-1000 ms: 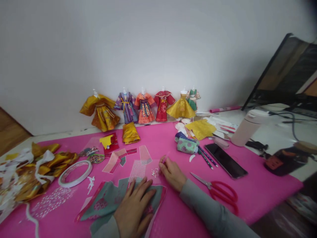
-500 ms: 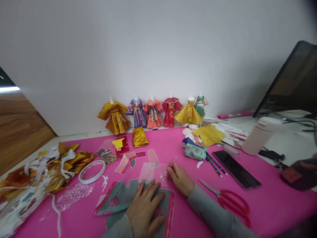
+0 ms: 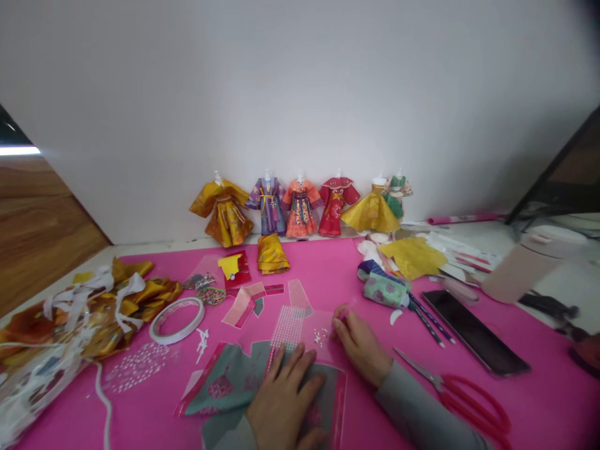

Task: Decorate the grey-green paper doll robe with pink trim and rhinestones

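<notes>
My left hand [image 3: 289,395] lies flat with spread fingers on a grey-green cloth [image 3: 248,375] that has pink patterns and a pink border. Its fingertips rest at the lower edge of a sheet of small pearl-like beads [image 3: 287,327]. Some loose white beads [image 3: 320,337] are scattered just right of that sheet. Beside them, my right hand [image 3: 357,340] has its thumb and fingers pinched together, resting near the pink mat. Whatever it pinches is too small and blurred to make out. Pink and grey fabric scraps [image 3: 300,295] lie beyond the bead sheet.
Red-handled scissors [image 3: 473,406], a phone [image 3: 475,331] and pencils [image 3: 434,322] lie right of my right arm. A tape roll [image 3: 177,337] and heaped yellow fabric [image 3: 154,290] are at left. Doll dresses [image 3: 302,209] stand along the wall. A bottle [image 3: 525,265] stands at right.
The whole view has shifted, so most things sit a little farther right in the picture. Both hands keep nearly the same pose over the same spots.
</notes>
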The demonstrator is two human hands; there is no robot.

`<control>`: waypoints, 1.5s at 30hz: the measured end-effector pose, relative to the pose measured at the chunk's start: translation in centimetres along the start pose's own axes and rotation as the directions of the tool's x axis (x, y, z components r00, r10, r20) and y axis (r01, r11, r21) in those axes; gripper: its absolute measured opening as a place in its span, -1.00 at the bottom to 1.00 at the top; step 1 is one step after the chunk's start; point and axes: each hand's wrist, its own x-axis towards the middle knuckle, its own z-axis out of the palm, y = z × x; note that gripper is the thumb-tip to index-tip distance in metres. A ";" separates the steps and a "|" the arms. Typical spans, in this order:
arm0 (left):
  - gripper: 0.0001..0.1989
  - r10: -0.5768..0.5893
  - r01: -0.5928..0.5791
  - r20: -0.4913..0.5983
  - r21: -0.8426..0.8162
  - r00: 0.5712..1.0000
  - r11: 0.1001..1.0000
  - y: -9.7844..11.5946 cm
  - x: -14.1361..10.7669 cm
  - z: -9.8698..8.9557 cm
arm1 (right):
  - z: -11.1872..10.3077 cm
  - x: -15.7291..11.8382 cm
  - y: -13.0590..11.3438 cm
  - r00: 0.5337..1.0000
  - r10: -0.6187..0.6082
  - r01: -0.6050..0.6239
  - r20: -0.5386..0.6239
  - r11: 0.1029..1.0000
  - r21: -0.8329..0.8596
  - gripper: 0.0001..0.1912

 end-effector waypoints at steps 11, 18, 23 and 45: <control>-0.41 -0.006 0.005 -0.039 -0.038 0.999 0.999 0.2 -0.1 0.2 | -0.9 0.0 -0.3 0.999 0.001 0.004 0.052 0.996 -0.093 -0.84; -0.44 0.009 -0.013 -0.073 -0.056 0.997 0.998 0.4 -0.2 0.1 | -0.8 0.0 -0.5 0.997 0.006 0.003 0.072 0.992 -0.127 -0.85; -0.45 0.012 -0.015 -0.035 -0.065 0.999 0.998 0.4 -0.2 -0.3 | -0.8 0.0 -0.6 0.997 -0.002 0.012 0.077 0.990 -0.137 -0.86; -0.45 0.013 -0.015 -0.013 -0.114 1.000 0.993 0.4 0.0 -0.4 | -0.8 0.0 -0.5 0.997 -0.025 0.039 0.079 0.983 -0.177 -0.87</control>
